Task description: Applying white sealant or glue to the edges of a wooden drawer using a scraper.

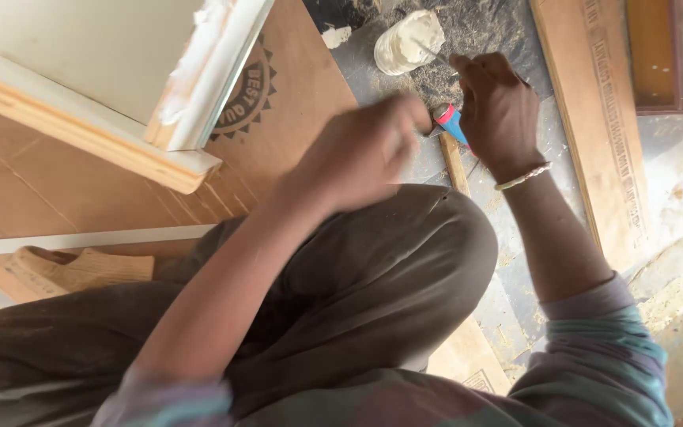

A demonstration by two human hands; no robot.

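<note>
Seen from the head camera, a person crouches on a dusty floor, one knee in brown trousers raised in the middle of the view. The right hand is curled shut around a small tool with a red and blue handle; its thin blade seems to reach toward an open jar of white paste that stands on the floor near the top edge, ringed by sawdust. The left hand is blurred, fingers loosely bunched, just beside the tool handle; whether it pinches anything cannot be told. A narrow wooden strip lies on the floor under the two hands. To the left, a white-faced board with a pale wooden edge, smeared with white paste, rests over a brown plywood sheet. Judging from this, a modest load of paste on the blade, with the jar kept upright, would serve best.
</note>
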